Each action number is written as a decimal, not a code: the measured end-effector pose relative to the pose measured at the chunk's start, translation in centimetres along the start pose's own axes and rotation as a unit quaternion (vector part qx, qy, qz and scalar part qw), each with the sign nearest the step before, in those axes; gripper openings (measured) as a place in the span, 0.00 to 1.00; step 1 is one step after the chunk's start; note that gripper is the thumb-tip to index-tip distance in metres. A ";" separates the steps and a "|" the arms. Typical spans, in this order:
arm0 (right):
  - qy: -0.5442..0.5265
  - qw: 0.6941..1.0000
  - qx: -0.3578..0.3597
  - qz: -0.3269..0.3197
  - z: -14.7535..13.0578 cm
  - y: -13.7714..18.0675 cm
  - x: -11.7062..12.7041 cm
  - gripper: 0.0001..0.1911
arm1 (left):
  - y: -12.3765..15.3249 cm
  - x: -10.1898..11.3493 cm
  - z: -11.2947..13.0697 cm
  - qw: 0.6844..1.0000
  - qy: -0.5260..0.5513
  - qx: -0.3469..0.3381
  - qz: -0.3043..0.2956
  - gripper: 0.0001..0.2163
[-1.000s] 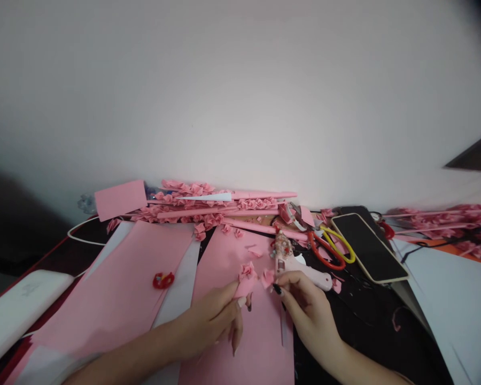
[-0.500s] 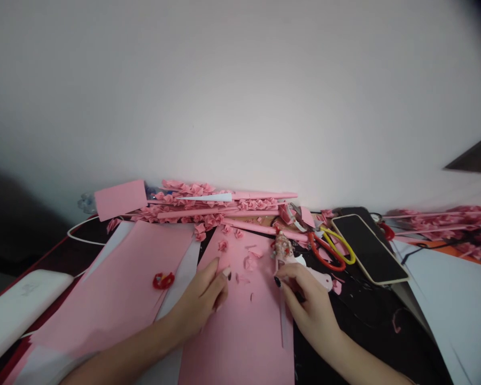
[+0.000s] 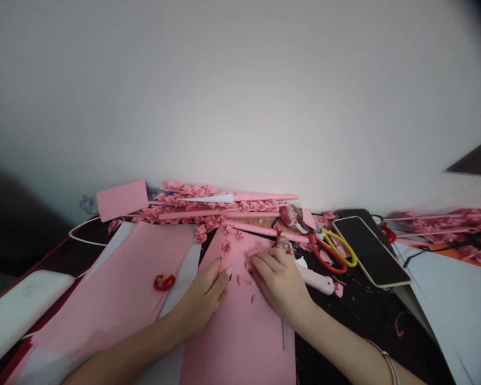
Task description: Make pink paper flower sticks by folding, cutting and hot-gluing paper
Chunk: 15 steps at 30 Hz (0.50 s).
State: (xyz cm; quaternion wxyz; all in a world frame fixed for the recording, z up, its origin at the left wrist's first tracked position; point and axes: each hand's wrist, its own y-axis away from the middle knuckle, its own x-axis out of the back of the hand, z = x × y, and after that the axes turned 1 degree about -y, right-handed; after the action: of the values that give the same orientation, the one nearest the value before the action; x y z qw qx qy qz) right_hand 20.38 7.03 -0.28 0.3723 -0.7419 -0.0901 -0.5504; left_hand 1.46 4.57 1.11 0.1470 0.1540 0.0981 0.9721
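My left hand (image 3: 204,294) is closed around a pink paper stick (image 3: 226,261), its upper end showing above my fingers. Small folded pink paper flowers (image 3: 225,245) sit just beyond that end. My right hand (image 3: 282,283) reaches inward with fingers bent down onto a pink paper flower (image 3: 250,259), whose far side peeks out past the fingertips. Under and behind that hand lies what looks like a hot glue gun (image 3: 317,280), its pale handle pointing right and a clear glue stick (image 3: 286,336) toward me. Both hands rest over a pink paper sheet (image 3: 240,337).
Scissors (image 3: 324,254) with red and yellow handles and a phone (image 3: 374,251) lie at right. Flower-covered pink stems (image 3: 208,214) are piled along the wall. More pink sheets (image 3: 128,283), a red ring-shaped item (image 3: 164,282) and a white power bank (image 3: 32,302) are at left.
My right hand has left the glue gun and moved left onto the loose pink paper flower. The left hand keeps its grip in about the same place.
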 end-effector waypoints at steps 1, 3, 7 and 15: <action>-0.009 1.000 -0.004 -0.002 0.1 0.0 -0.1 0.11 | 0.0 0.0 0.0 1.000 0.001 0.001 0.000 0.14; -0.062 0.998 -0.025 0.013 0.3 0.2 -0.1 0.11 | 0.1 0.1 0.0 1.000 0.007 0.001 0.002 0.15; -0.196 0.974 -0.103 0.046 0.3 0.8 0.7 0.12 | 0.2 0.0 -0.5 0.999 0.048 0.000 -0.004 0.15; -0.359 0.927 -0.104 0.029 -1.9 1.3 2.2 0.11 | 0.2 -0.4 -0.5 0.984 0.161 -0.032 -0.071 0.13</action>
State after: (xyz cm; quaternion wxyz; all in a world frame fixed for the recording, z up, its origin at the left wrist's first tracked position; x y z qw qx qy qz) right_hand 20.49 4.33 1.29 0.2517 -0.9266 -0.1380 -0.2428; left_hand 1.65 4.21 0.61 0.2029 -0.0164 0.0997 0.9740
